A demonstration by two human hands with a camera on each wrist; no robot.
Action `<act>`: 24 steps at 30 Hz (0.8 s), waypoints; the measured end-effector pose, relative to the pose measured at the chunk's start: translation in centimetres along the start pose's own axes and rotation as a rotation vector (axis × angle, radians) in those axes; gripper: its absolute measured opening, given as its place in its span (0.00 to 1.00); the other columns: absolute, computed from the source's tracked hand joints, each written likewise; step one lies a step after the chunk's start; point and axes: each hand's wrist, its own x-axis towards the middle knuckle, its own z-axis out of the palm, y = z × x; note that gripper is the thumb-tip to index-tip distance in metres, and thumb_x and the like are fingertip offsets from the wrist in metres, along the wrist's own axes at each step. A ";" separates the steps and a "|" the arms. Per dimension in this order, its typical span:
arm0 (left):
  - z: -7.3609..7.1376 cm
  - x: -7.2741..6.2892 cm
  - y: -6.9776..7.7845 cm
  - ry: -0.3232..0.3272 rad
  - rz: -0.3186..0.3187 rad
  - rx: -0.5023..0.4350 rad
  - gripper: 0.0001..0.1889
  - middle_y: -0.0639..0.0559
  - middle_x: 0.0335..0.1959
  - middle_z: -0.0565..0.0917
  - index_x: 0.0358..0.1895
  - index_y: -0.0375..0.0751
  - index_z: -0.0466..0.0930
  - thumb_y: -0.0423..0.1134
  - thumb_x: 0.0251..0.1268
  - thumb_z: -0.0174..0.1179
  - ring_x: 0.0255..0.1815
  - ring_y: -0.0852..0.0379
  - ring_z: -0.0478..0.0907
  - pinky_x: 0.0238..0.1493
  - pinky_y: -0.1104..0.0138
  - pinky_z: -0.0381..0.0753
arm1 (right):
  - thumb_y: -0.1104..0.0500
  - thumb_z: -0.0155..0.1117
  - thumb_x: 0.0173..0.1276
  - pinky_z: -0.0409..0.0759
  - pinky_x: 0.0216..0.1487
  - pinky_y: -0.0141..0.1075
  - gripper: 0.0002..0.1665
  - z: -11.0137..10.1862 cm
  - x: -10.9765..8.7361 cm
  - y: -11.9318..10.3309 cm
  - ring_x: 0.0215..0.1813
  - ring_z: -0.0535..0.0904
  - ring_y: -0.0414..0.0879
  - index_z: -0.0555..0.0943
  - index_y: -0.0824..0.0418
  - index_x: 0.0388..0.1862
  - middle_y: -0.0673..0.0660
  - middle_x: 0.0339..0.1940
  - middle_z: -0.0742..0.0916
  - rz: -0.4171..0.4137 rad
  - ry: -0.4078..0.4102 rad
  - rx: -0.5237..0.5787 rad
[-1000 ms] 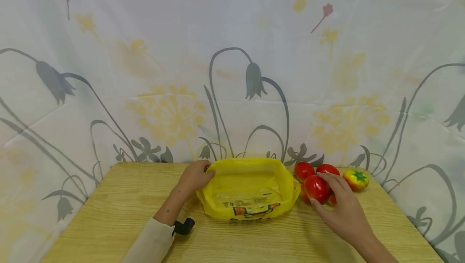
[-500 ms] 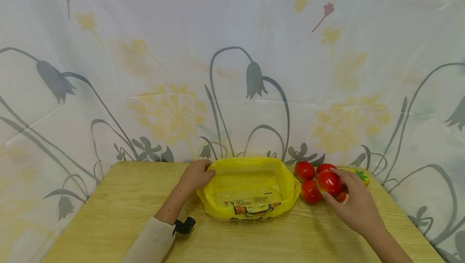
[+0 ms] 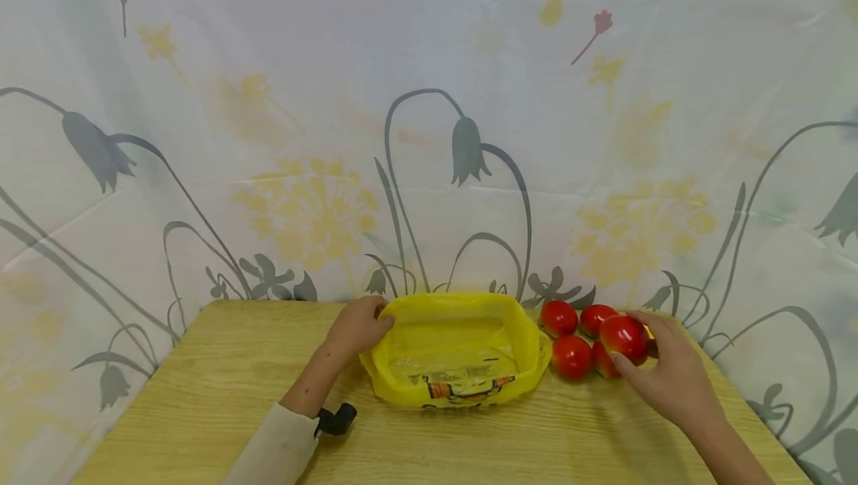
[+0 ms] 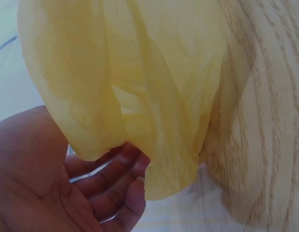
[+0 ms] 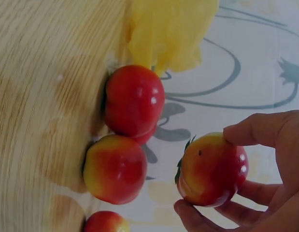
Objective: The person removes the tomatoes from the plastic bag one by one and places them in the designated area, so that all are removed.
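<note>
On the table sits a yellow plastic bag (image 3: 456, 388), its mouth spread wide and printing showing on the near side. My left hand (image 3: 358, 330) grips the left edge of its rim; in the left wrist view the fingers (image 4: 108, 200) curl behind the yellow film. Held between thumb and fingertips of my right hand (image 3: 680, 388) is a red tomato (image 3: 623, 336), raised over the others. The right wrist view shows this tomato (image 5: 212, 169) with a yellowish side and green leaves. Several more tomatoes (image 3: 573, 357) lie grouped beside the bag's right end.
The wooden table (image 3: 221, 373) reaches back to a hanging cloth (image 3: 429, 246) printed with flowers. A black piece (image 3: 337, 419) on the left wrist sticks out just above the table in front of the bag.
My right hand has moved right with the held tomato, away from the bag, uncovering the tomatoes nearer it. The yellow-red tomato at far right is now mostly hidden behind the hand. The left hand stays put.
</note>
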 end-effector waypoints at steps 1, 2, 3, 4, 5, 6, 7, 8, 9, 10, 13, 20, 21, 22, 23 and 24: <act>0.0 0.1 0.0 0.006 0.001 0.001 0.15 0.45 0.37 0.84 0.57 0.33 0.85 0.38 0.76 0.63 0.30 0.53 0.72 0.34 0.59 0.74 | 0.67 0.80 0.58 0.71 0.41 0.13 0.35 -0.1 0.1 0.1 0.52 0.78 0.62 0.78 0.70 0.64 0.71 0.60 0.79 0.001 0.000 -0.006; 0.0 0.1 0.0 0.014 0.004 0.002 0.15 0.44 0.38 0.84 0.57 0.33 0.85 0.38 0.76 0.63 0.30 0.53 0.73 0.35 0.58 0.75 | 0.67 0.80 0.58 0.71 0.41 0.14 0.36 -0.2 0.2 0.2 0.52 0.78 0.62 0.77 0.70 0.65 0.71 0.60 0.79 0.007 -0.004 -0.012; 0.0 0.1 0.0 0.025 0.006 0.004 0.15 0.43 0.40 0.85 0.58 0.33 0.85 0.38 0.76 0.63 0.32 0.52 0.75 0.36 0.58 0.77 | 0.67 0.80 0.58 0.71 0.41 0.14 0.36 -0.3 0.2 0.3 0.53 0.79 0.63 0.77 0.71 0.65 0.72 0.60 0.79 0.013 -0.010 -0.016; 0.1 0.1 0.0 0.033 0.007 0.007 0.15 0.43 0.43 0.86 0.58 0.33 0.85 0.38 0.76 0.63 0.35 0.52 0.77 0.39 0.57 0.79 | 0.66 0.79 0.58 0.71 0.41 0.15 0.36 -0.4 0.2 0.4 0.53 0.78 0.64 0.77 0.71 0.65 0.72 0.60 0.79 0.023 -0.019 -0.020; 0.1 0.1 0.0 0.039 0.008 0.004 0.15 0.42 0.44 0.86 0.58 0.33 0.85 0.38 0.76 0.64 0.37 0.51 0.79 0.41 0.55 0.81 | 0.66 0.79 0.59 0.72 0.40 0.15 0.37 -0.5 0.2 0.5 0.53 0.79 0.64 0.76 0.71 0.66 0.73 0.61 0.78 0.036 -0.030 -0.024; 0.2 0.1 0.0 0.044 0.010 0.000 0.15 0.41 0.45 0.87 0.58 0.33 0.85 0.38 0.76 0.64 0.39 0.49 0.80 0.42 0.53 0.82 | 0.65 0.79 0.59 0.72 0.40 0.16 0.37 -0.6 0.1 0.6 0.54 0.79 0.65 0.76 0.71 0.67 0.73 0.62 0.78 0.047 -0.039 -0.030; 0.2 0.0 0.0 0.050 0.011 -0.003 0.16 0.41 0.46 0.87 0.58 0.33 0.85 0.38 0.76 0.64 0.40 0.48 0.81 0.44 0.52 0.83 | 0.65 0.79 0.60 0.72 0.40 0.16 0.38 -0.7 0.1 0.6 0.54 0.79 0.66 0.76 0.72 0.68 0.73 0.62 0.78 0.060 -0.050 -0.032; 0.2 0.0 0.0 0.054 0.012 -0.005 0.16 0.40 0.47 0.87 0.58 0.33 0.85 0.38 0.76 0.64 0.42 0.48 0.82 0.45 0.51 0.83 | 0.64 0.79 0.60 0.72 0.40 0.17 0.38 -0.8 0.0 0.7 0.54 0.79 0.66 0.75 0.72 0.68 0.73 0.62 0.77 0.071 -0.058 -0.037; 0.3 0.0 0.0 0.057 0.012 -0.006 0.16 0.40 0.48 0.87 0.59 0.32 0.85 0.38 0.76 0.64 0.42 0.47 0.82 0.46 0.51 0.84 | 0.64 0.79 0.61 0.72 0.39 0.18 0.38 -0.9 0.0 0.8 0.54 0.78 0.66 0.75 0.72 0.68 0.74 0.62 0.77 0.080 -0.065 -0.044; 0.3 -0.1 0.0 0.058 0.014 -0.010 0.16 0.40 0.48 0.87 0.59 0.32 0.85 0.38 0.76 0.64 0.43 0.47 0.82 0.47 0.50 0.84 | 0.63 0.79 0.61 0.73 0.39 0.19 0.38 -1.0 -0.1 0.9 0.54 0.78 0.66 0.75 0.72 0.68 0.74 0.62 0.77 0.087 -0.068 -0.055; 0.4 -0.1 0.0 0.064 0.016 -0.011 0.16 0.40 0.47 0.87 0.58 0.32 0.85 0.38 0.76 0.64 0.40 0.48 0.81 0.44 0.51 0.83 | 0.61 0.79 0.61 0.78 0.40 0.27 0.39 -1.3 0.0 1.3 0.52 0.79 0.67 0.75 0.72 0.68 0.75 0.60 0.77 0.102 -0.078 -0.091; 0.2 -0.1 0.1 0.078 0.030 0.000 0.15 0.41 0.46 0.87 0.57 0.32 0.85 0.38 0.76 0.64 0.38 0.51 0.80 0.43 0.53 0.82 | 0.60 0.78 0.60 0.84 0.39 0.50 0.39 -2.2 0.6 2.0 0.46 0.80 0.69 0.74 0.74 0.67 0.78 0.56 0.78 0.142 -0.093 -0.152; 0.1 -0.1 0.2 0.079 0.032 -0.001 0.14 0.42 0.45 0.87 0.56 0.33 0.85 0.38 0.76 0.63 0.36 0.51 0.79 0.42 0.54 0.82 | 0.60 0.78 0.60 0.84 0.40 0.55 0.39 -2.4 0.6 2.1 0.47 0.79 0.70 0.74 0.74 0.67 0.79 0.57 0.77 0.149 -0.099 -0.157; 0.1 -0.1 0.2 0.077 0.032 -0.002 0.13 0.42 0.42 0.86 0.55 0.33 0.85 0.38 0.76 0.63 0.35 0.52 0.78 0.40 0.55 0.80 | 0.60 0.78 0.60 0.84 0.41 0.59 0.40 -2.5 0.6 2.3 0.48 0.79 0.72 0.73 0.75 0.67 0.80 0.57 0.77 0.159 -0.111 -0.160; 0.1 -0.1 0.2 0.076 0.030 -0.008 0.12 0.43 0.41 0.85 0.53 0.33 0.86 0.38 0.76 0.63 0.33 0.52 0.77 0.39 0.56 0.79 | 0.60 0.78 0.61 0.83 0.43 0.62 0.40 -2.6 0.7 2.4 0.49 0.78 0.73 0.73 0.76 0.67 0.81 0.58 0.76 0.168 -0.125 -0.159; 0.0 -0.2 0.2 0.076 0.026 -0.010 0.12 0.44 0.40 0.85 0.53 0.33 0.86 0.38 0.76 0.64 0.33 0.52 0.76 0.38 0.56 0.78 | 0.59 0.78 0.61 0.83 0.44 0.65 0.40 -2.6 0.7 2.5 0.50 0.77 0.75 0.72 0.77 0.66 0.82 0.58 0.76 0.176 -0.138 -0.163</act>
